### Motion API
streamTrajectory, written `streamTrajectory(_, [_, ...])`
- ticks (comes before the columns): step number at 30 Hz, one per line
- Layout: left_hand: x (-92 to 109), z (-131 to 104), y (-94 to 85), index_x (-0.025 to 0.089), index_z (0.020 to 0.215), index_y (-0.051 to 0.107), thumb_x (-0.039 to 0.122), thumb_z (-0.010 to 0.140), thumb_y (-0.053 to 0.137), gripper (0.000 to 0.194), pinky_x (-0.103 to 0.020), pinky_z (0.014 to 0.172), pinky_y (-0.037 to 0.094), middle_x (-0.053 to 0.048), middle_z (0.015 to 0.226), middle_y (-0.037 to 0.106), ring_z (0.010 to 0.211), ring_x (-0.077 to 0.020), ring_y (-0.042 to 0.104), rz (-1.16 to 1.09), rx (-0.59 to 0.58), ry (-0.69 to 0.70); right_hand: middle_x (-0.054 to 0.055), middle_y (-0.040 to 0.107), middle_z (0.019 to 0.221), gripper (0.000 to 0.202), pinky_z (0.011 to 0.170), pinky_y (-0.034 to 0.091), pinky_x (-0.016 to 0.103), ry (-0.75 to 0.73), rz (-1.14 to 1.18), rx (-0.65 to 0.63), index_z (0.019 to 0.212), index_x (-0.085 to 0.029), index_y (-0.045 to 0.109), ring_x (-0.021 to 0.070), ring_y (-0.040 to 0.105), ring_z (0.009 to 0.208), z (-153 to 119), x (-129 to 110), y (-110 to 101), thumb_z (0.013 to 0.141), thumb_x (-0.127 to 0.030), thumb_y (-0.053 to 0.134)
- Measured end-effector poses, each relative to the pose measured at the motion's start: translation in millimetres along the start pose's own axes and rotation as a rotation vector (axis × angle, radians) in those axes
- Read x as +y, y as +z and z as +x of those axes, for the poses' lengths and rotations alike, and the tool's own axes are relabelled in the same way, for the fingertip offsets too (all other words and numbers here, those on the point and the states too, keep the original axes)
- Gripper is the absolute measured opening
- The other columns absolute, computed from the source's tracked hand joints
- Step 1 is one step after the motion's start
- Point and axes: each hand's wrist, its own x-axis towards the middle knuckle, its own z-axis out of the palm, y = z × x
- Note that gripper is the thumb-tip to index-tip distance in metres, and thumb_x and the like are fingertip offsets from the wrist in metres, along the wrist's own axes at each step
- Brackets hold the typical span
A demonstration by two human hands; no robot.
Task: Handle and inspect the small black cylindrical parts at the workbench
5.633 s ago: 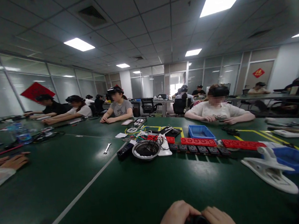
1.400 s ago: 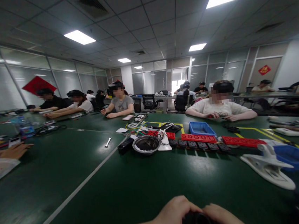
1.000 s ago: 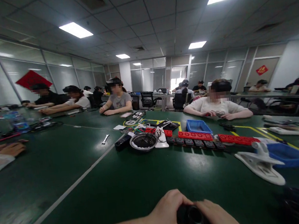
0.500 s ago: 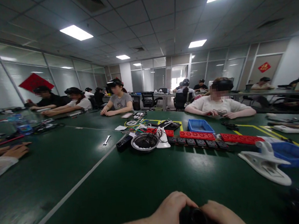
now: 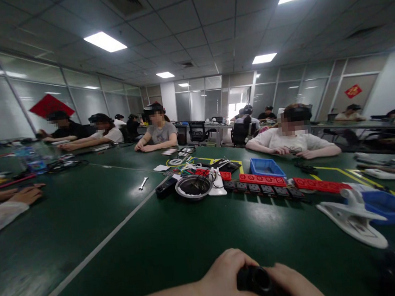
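Observation:
At the bottom of the head view, my left hand [image 5: 227,275] is closed around a black object with a round hollow end [image 5: 260,279]. My right hand [image 5: 291,282] grips the same object from the other side, its fingers mostly hidden. The lower part of the black object is cut off by the frame, so I cannot tell its kind. Bare green table [image 5: 152,254] surrounds both hands.
Ahead lie a round metal dish [image 5: 194,188], red socket strips [image 5: 262,179], a blue tray [image 5: 266,167] and a small wrench [image 5: 143,184]. A white clip-like base [image 5: 354,221] is at right. Another person's hand [image 5: 27,196] rests at left; several people sit around.
The view has shifted slightly, so the scene sits a little further right. The black object's hollow end has tipped up a little; both hands still hold it.

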Motion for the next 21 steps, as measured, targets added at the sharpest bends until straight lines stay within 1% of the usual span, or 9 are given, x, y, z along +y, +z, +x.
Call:
streamTrajectory(3, [0.0, -1.5, 1.7, 0.02, 0.098, 0.058, 0.033, 0.057, 0.08, 0.049, -0.026, 0.076, 0.041, -0.001, 0.095, 0.057, 0.088, -0.0187, 0.053, -0.006, 0.008, 0.011, 0.002, 0.059, 0.077, 0.014, 0.068, 0.037, 0.026, 0.024, 0.018, -0.044, 0.081, -0.016, 0.062, 0.0182, 0.053, 0.075, 0.1, 0.1, -3.2, 0.068, -0.017, 0.059])
streamTrajectory(6, [-1.5, -2.7, 3.3, 0.02, 0.099, 0.058, 0.032, 0.057, 0.081, 0.05, -0.026, 0.076, 0.042, -0.001, 0.095, 0.057, 0.088, -0.0184, 0.053, -0.017, 0.001, 0.018, 0.002, 0.059, 0.077, 0.014, 0.068, 0.037, 0.026, 0.03, 0.027, -0.062, 0.082, -0.015, 0.062, 0.0179, 0.053, 0.075, 2.0, 3.4, -2.0, 0.069, -0.015, 0.057])
streamTrajectory(9, [-4.1, -2.2, 4.1, 0.019, 0.098, 0.058, 0.032, 0.056, 0.081, 0.05, -0.026, 0.076, 0.042, -0.001, 0.094, 0.057, 0.087, -0.0183, 0.053, -0.034, 0.008, 0.031, 0.003, 0.059, 0.078, 0.015, 0.066, 0.036, 0.025, 0.053, 0.027, -0.041, 0.081, -0.014, 0.062, 0.0183, 0.053, 0.075, 3.3, 6.0, 1.0, 0.066, -0.015, 0.06])
streamTrajectory(14, [-3.4, -0.5, 4.2, 0.018, 0.097, 0.058, 0.033, 0.056, 0.081, 0.049, -0.025, 0.074, 0.041, -0.002, 0.092, 0.056, 0.086, -0.0181, 0.053, -0.044, 0.015, 0.041, 0.003, 0.059, 0.078, 0.016, 0.064, 0.035, 0.025, 0.077, -0.001, -0.012, 0.079, -0.016, 0.062, 0.0186, 0.052, 0.074, 1.9, 3.7, 1.5, 0.064, -0.021, 0.065])
streamTrajectory(19, [-0.1, -0.9, 5.0, 0.018, 0.095, 0.058, 0.03, 0.057, 0.08, 0.045, -0.026, 0.073, 0.041, -0.002, 0.092, 0.056, 0.085, -0.0186, 0.053, -0.04, 0.027, 0.023, 0.003, 0.06, 0.076, 0.02, 0.061, 0.035, 0.024, 0.03, -0.038, 0.02, 0.079, -0.016, 0.062, 0.018, 0.052, 0.071, 1.3, 4.0, 2.7, 0.065, -0.029, 0.067])
streamTrajectory(21, [-0.9, -0.6, 5.7, 0.017, 0.094, 0.058, 0.03, 0.056, 0.081, 0.046, -0.026, 0.072, 0.041, -0.002, 0.091, 0.056, 0.085, -0.0189, 0.053, -0.041, 0.041, 0.016, 0.003, 0.061, 0.076, 0.022, 0.061, 0.036, 0.024, 0.038, -0.052, 0.04, 0.078, -0.016, 0.062, 0.018, 0.053, 0.071, 2.0, 5.1, 5.7, 0.065, -0.033, 0.067])
